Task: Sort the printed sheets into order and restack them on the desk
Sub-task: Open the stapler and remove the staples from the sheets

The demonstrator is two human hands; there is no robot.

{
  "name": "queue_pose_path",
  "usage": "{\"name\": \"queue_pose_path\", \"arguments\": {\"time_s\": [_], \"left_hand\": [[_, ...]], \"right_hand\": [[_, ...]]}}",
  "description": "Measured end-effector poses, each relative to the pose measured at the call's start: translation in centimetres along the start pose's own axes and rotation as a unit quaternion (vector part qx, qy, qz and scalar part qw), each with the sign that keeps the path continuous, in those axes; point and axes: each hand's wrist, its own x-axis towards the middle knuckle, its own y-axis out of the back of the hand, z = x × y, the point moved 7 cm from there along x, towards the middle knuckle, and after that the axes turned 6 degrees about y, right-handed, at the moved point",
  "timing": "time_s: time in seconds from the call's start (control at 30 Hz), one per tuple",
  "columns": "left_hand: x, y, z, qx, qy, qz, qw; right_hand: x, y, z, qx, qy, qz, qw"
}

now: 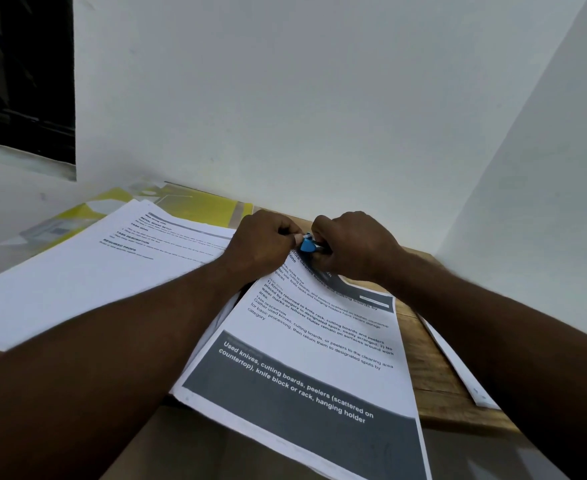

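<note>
Pinched small blue plastic clip [307,244] at far corner of white grey-banded printed sheets [319,341].
Curled left hand [262,242] and right hand [351,247] onto it, probably freeing pages angled across brown wooden desk [434,375].

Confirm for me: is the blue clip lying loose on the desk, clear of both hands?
No, the left hand and right hand both pinch the blue clip at the top edge of the front printed sheet.
</note>
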Motion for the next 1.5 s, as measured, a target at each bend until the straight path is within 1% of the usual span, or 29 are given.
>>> {"name": "queue_pose_path", "arguments": {"time_s": [0.2,0.33,0.4,0.5,0.57,0.7,0.97,1.17,1.5], "left_hand": [[0.0,-0.5,0.0,0.017,-0.010,-0.011,1.000],[0.0,-0.8,-0.2,0.031,-0.012,-0.036,0.999],[0.0,-0.7,0.0,0.041,-0.015,-0.037,0.998],[0.0,-0.3,0.2,0.046,-0.019,-0.019,0.999],[0.0,-0.1,0.3,0.048,-0.016,-0.009,0.999],[-0.1,0.0,0.0,0.043,-0.004,-0.009,0.999],[-0.3,-0.6,0.2,0.054,-0.012,-0.048,0.997],[-0.2,-0.4,0.2,0.045,-0.013,-0.036,0.998],[-0.2,-0.4,0.2,0.032,-0.012,-0.036,0.999]], "right_hand": [[-0.3,-0.5,0.1,-0.019,0.008,-0.015,1.000],[-0.5,-0.3,0.1,-0.050,0.023,-0.004,0.998],[-0.4,-0.1,0.0,-0.054,0.028,-0.001,0.998],[-0.2,0.7,-0.4,-0.025,0.036,0.025,0.999],[0.1,0.9,-0.4,-0.004,0.026,0.034,0.999],[0.6,0.3,-0.5,0.045,-0.016,-0.004,0.999],[0.4,-0.1,-1.0,0.071,0.001,-0.024,0.997],[0.5,-0.2,-0.6,0.088,-0.004,-0.001,0.996],[0.8,-0.7,0.1,0.087,-0.007,-0.017,0.996]]}}
